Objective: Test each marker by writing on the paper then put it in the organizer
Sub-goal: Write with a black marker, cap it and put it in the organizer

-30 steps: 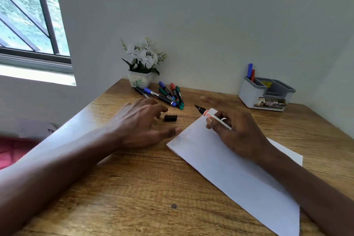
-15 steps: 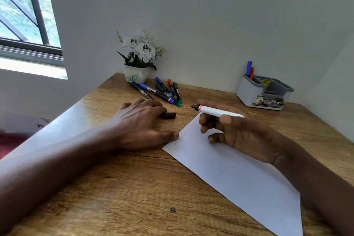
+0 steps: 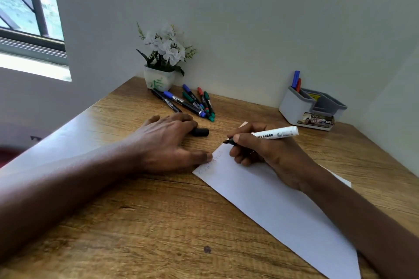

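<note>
Nine markers (image 3: 276, 132), one loose cap (image 3: 200, 132), one paper (image 3: 272, 199), one organizer (image 3: 294, 106), one flowerpot (image 3: 159, 79), two hands (image 3: 167, 142).

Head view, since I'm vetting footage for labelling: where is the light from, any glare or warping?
Head view: daylight enters from the window at upper left and glares pale along the left forearm; the wide lens tilts the upright window bar.
</note>
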A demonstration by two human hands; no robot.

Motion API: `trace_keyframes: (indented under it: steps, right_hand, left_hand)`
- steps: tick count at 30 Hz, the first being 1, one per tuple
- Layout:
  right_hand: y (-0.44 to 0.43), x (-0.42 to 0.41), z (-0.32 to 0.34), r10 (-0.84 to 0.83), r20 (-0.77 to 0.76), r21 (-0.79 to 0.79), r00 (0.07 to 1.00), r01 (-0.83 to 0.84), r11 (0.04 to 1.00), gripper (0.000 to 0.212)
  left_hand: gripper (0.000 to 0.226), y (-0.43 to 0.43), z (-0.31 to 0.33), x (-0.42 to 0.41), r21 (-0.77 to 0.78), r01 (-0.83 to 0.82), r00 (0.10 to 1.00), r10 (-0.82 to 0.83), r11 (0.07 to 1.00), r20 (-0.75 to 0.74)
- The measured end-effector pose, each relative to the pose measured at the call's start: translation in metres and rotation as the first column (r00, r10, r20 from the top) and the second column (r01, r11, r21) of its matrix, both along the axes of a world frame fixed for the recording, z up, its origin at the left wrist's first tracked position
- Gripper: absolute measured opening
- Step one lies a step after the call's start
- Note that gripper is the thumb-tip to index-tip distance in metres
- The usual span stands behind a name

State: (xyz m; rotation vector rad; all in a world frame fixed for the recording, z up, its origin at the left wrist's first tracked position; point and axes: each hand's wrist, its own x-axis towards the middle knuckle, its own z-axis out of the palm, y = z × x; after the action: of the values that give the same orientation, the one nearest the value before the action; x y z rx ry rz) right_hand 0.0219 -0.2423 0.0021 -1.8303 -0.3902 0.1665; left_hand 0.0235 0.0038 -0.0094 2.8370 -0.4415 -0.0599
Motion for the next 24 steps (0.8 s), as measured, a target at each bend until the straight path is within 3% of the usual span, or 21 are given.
trace_keyframes:
  steps: [5, 11, 17, 24]
  right_hand:
    - [0.003, 0.003, 0.000, 0.010, 0.069, -0.107, 0.998, -0.003, 0.994, 0.013]
    - [0.007, 0.002, -0.010, -0.109, 0.224, -0.082, 0.969, 0.130, 0.988, 0.021]
    - [0.009, 0.001, -0.008, -0.088, 0.263, -0.179, 0.961, 0.138, 0.974, 0.019]
    - [0.007, 0.001, -0.009, -0.068, 0.241, -0.144, 0.968, 0.105, 0.984, 0.023]
  left_hand:
    - [0.110, 0.000, 0.000, 0.001, 0.000, 0.002, 1.000, -0.002, 1.000, -0.012]
    - [0.107, 0.000, -0.001, 0.003, -0.003, 0.009, 1.000, -0.009, 1.000, -0.017]
    - [0.099, 0.002, -0.002, 0.006, -0.003, 0.022, 1.000, -0.022, 1.000, -0.004]
    - [0.102, 0.002, -0.003, 0.007, 0.003, 0.024, 1.000, -0.024, 1.000, -0.003]
